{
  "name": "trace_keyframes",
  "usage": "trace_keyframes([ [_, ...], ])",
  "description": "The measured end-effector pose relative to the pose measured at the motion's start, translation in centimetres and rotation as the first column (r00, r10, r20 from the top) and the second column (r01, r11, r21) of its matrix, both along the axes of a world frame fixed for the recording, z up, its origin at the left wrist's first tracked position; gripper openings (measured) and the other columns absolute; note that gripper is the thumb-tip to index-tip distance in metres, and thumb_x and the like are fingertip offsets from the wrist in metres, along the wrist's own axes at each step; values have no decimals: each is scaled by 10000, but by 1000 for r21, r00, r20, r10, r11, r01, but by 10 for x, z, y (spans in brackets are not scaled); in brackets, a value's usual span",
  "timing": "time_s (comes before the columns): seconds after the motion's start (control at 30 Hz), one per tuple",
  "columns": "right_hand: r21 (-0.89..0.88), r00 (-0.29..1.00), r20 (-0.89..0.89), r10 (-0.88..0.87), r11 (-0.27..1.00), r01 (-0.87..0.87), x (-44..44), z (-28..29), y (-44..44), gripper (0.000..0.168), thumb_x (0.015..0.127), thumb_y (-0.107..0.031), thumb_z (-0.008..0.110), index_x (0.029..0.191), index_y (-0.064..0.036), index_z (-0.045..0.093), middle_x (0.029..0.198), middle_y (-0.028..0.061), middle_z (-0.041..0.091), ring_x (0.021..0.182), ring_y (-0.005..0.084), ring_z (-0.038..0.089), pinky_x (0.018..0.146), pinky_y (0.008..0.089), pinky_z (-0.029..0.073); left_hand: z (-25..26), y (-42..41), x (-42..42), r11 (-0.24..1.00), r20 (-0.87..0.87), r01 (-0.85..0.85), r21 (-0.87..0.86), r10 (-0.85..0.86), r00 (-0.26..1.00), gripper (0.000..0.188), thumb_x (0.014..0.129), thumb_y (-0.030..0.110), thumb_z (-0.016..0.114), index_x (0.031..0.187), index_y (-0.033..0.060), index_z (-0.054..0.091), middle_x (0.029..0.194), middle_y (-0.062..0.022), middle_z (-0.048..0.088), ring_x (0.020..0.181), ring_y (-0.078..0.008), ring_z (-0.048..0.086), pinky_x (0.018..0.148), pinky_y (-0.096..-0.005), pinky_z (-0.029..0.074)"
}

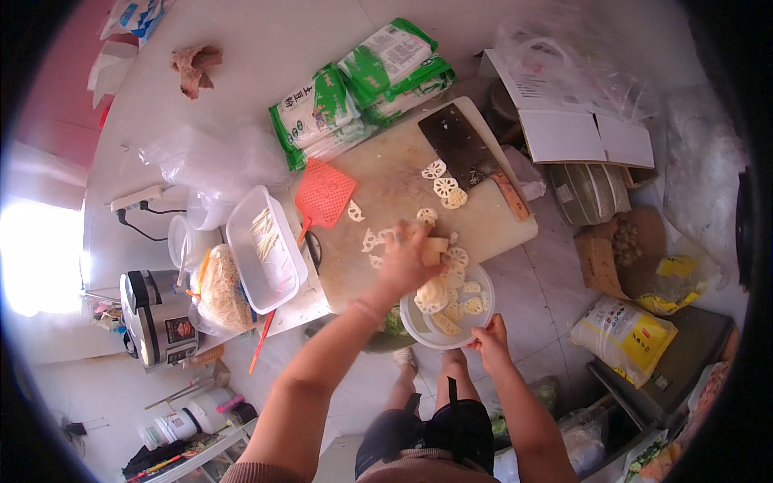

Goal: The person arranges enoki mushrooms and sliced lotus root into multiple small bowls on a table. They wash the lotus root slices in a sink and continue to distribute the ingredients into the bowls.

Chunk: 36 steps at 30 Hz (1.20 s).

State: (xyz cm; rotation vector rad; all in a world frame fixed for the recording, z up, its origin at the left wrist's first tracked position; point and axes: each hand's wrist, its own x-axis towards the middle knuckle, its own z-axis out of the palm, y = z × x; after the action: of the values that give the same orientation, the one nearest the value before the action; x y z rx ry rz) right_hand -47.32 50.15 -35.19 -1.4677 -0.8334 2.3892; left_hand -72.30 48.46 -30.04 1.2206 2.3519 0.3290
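My left hand [409, 259] reaches over the near edge of a white plastic cutting board [386, 169], its fingers curled around pale lotus root pieces [433, 249]. Below it, my right hand [492, 341] grips the rim of a round translucent plastic bowl [488, 302] held against the board's edge. Lotus root slices [472, 305] lie in the bowl, and a larger piece [432, 294] is at its upper left side. More slices [445, 187] rest on the board beside a dark cleaver [459, 145] with a wooden handle. Thin scraps [369, 240] lie left of my left hand.
An orange fly swatter [325, 193] overlaps the board's left edge. Beside it is a rectangular plastic tub [290, 265] with thin pale sticks. Green-and-white packets [362, 78] lie behind the board. At right are a cardboard box [567, 136] and a yellow-and-white bag [625, 338].
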Motion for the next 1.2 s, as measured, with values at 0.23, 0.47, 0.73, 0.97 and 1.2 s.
trace_keyframes([
  [0.23,34,999,25,44,998,-45,10,-19,-1,298,728,-72,575,980,-63,418,899,61,513,706,139,535,533,265,464,28,-34,75,989,153,-23,146,0,988,608,690,280,702,1202,75,448,1152,-172,461,1072,-388,415,872,-441,394],
  [0.47,5,997,57,44,999,-45,16,-13,3,328,744,-73,560,1026,-47,395,997,109,529,792,197,580,593,312,516,-2,31,-24,922,-143,-65,382,129,981,298,698,133,653,968,59,550,1012,-151,523,935,-368,485,787,-438,421],
  [0.73,3,996,84,15,1000,-16,20,-10,10,312,746,-61,549,1014,-63,388,994,112,531,804,216,584,610,351,525,11,10,-12,998,210,-9,-61,22,978,213,786,192,530,940,49,496,897,-191,570,853,-394,546,732,-468,447],
  [0.97,10,994,93,-60,998,59,36,-13,18,249,755,-37,518,950,-100,378,971,97,526,753,201,576,574,344,511,36,-52,19,976,118,155,156,-174,978,396,719,119,640,1081,47,497,1029,-144,553,989,-338,508,840,-413,430],
  [1.2,37,986,139,-93,995,88,46,-15,24,275,758,-22,502,996,-95,385,984,98,521,718,195,565,567,350,509,-16,17,29,862,-290,467,198,-404,868,439,727,145,585,1126,-10,484,1172,-161,482,1117,-294,440,880,-366,434],
])
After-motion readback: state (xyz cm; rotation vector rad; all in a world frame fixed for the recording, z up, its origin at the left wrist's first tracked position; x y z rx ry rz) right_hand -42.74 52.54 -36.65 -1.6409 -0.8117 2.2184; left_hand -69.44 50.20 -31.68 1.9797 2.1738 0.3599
